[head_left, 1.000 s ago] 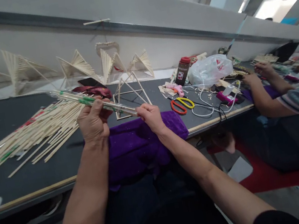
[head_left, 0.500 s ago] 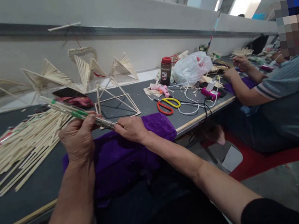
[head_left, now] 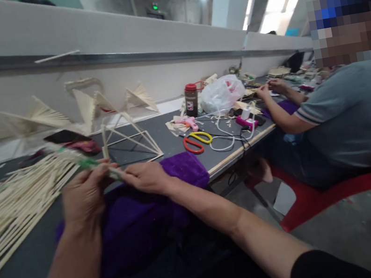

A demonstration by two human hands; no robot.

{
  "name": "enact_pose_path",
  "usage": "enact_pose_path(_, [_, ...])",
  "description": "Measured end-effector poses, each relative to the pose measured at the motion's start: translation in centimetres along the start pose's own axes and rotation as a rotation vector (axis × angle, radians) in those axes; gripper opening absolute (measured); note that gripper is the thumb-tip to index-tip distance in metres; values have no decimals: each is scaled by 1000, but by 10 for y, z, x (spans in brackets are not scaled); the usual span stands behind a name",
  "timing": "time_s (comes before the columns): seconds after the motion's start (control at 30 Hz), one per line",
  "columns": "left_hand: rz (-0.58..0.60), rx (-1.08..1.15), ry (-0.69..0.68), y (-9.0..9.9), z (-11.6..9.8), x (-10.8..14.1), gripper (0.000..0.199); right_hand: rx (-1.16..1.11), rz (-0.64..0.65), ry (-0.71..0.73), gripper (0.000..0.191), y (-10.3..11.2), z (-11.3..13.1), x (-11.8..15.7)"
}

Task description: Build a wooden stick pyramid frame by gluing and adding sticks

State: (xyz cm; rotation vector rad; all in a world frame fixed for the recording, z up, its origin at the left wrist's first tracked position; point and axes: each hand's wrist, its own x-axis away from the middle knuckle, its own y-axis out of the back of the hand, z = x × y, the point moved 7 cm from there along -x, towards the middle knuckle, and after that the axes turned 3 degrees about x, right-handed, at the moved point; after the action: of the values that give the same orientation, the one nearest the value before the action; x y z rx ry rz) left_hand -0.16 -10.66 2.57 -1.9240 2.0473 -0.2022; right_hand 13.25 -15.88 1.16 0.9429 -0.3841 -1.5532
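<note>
A wrapped bundle of sticks (head_left: 86, 163) with green printing on its clear plastic slants up to the left, blurred by motion. My left hand (head_left: 85, 189) is closed round its middle. At the lower right end, my right hand (head_left: 147, 176) pinches the bundle with its fingers together. Under both hands lies a purple cloth (head_left: 187, 169), partly on the table edge and partly over the lap. Many loose pale sticks (head_left: 18, 205) are spread on the table to the left. A stick frame (head_left: 132, 140) stands just behind my hands.
Scissors (head_left: 193, 144), a pink glue gun (head_left: 188, 122), a red-lidded bottle (head_left: 191, 100), a plastic bag (head_left: 224, 94) and cables lie to the right. Fan-shaped stick models (head_left: 141, 98) stand along the wall. A person (head_left: 346, 102) sits at the right, both hands over the table.
The view has swung to the right, so the table things appear further left and slightly lower. Both hands still hold the bundle, which now looks more blurred.
</note>
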Motion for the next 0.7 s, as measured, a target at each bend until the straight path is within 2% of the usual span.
enact_pose_path(0.1, [75,70,97,-3,11,4,30,-58,17,-45,35,-5,-1,6])
enact_pose_path(0.2, [113,141,105,-2,11,7,48,-170,23,-54,35,-7,-2,10])
enact_pose_path(0.3, [85,211,78,2,8,8,60,-225,36,-75,33,-8,-5,12])
enact_pose_path(0.4, [91,264,93,2,10,9,54,-328,54,-113,35,-9,-7,15])
enact_pose_path(0.57, [131,304,136,3,13,8,40,-631,150,-151,46,-18,-2,20])
enact_pose_path(0.7, [54,415,86,9,6,3,27,-624,127,-120,52,-17,-1,19])
